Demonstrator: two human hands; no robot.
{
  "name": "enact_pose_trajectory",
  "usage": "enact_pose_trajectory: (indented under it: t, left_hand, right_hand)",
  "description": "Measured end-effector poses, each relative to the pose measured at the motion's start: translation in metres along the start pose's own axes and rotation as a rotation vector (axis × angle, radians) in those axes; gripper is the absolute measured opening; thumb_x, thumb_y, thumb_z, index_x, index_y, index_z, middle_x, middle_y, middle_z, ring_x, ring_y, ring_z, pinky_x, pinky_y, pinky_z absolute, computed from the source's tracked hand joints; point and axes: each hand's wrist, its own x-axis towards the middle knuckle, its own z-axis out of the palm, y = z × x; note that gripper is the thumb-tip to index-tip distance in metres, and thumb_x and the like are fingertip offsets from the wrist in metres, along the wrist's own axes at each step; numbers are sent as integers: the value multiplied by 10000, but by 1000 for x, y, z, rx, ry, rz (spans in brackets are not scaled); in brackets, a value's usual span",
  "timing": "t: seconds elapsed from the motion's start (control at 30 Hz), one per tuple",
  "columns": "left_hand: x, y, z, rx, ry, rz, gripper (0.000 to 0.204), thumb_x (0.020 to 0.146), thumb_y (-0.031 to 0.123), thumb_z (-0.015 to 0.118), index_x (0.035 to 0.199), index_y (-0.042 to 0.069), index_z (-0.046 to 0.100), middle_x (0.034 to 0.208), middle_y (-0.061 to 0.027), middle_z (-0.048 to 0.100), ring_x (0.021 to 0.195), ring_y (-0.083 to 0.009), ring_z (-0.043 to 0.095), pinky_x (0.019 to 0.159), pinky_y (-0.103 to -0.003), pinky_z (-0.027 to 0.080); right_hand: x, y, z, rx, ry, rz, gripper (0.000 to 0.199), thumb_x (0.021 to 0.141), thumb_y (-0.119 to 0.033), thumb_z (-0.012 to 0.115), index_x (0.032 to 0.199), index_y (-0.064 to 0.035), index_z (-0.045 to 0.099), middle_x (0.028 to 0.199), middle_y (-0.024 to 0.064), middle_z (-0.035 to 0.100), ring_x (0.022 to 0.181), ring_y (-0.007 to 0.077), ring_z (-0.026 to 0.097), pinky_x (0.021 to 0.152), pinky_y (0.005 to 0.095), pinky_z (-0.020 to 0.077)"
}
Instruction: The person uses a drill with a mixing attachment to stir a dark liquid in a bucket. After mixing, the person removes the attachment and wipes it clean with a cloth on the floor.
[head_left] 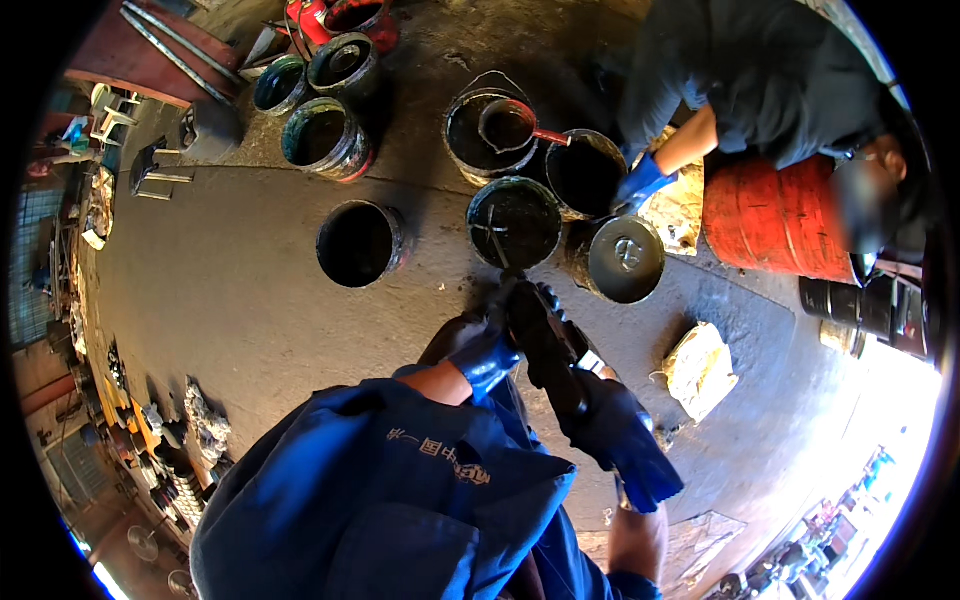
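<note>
The person's left hand (478, 352) wears a dirty blue glove, and its fingers are closed around a dark, greasy part (535, 330). The right hand (610, 425), in a blue glove too, is also wrapped tight on that part from below. The part sits over the grey floor (230, 290), just in front of a round bucket (514, 222) full of black liquid. An empty dark bucket (360, 243) stands to the left. Another person's blue-gloved hand (640, 183) reaches by a closed tin (625, 259) near a red drum (775, 220).
</note>
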Motion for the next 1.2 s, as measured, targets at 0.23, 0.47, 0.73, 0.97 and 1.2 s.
enact_pose_trajectory:
  t: [0.23, 0.47, 0.73, 0.97, 1.2]
  left_hand:
    - [58, 54, -16, 297, -524, -283, 573, 936, 596, 546, 1053, 41, 622, 978, -123, 670, 922, -292, 641, 895, -459, 534]
    - [37, 21, 35, 444, -246, -349, 552, 957, 578, 521, 986, 39, 640, 863, -95, 663, 802, -269, 658, 851, -448, 556]
    - [41, 16, 6, 170, -325, -36, 433, 976, 523, 497, 1074, 123, 627, 925, -60, 653, 849, -220, 632, 905, -440, 510]
    - [11, 20, 11, 90, -423, 204, 297, 1012, 423, 491, 1089, 169, 623, 991, -36, 657, 875, -215, 642, 919, -459, 503]
    - [19, 14, 45, 108, -203, -76, 439, 966, 534, 520, 1069, 121, 629, 946, -72, 668, 870, -252, 641, 877, -464, 521]
  right_hand:
    - [33, 17, 42, 132, 382, -206, 327, 829, -226, 715, 1123, -87, 681, 694, 98, 697, 578, 174, 694, 549, 342, 555]
    - [41, 52, 62, 294, 499, -106, 379, 817, -210, 759, 1159, -66, 682, 694, 90, 694, 569, 153, 673, 547, 334, 549]
    - [23, 11, 4, -86, 347, -332, 322, 787, -182, 686, 1103, -122, 685, 856, 172, 712, 783, 350, 706, 704, 431, 568]
    - [21, -9, -4, -314, 245, -453, 275, 816, -292, 711, 1004, -96, 664, 827, 203, 694, 813, 408, 688, 706, 491, 550]
    - [14, 4, 8, -141, 363, -262, 456, 791, -365, 738, 1194, -176, 641, 1016, 186, 715, 933, 395, 691, 767, 489, 561]
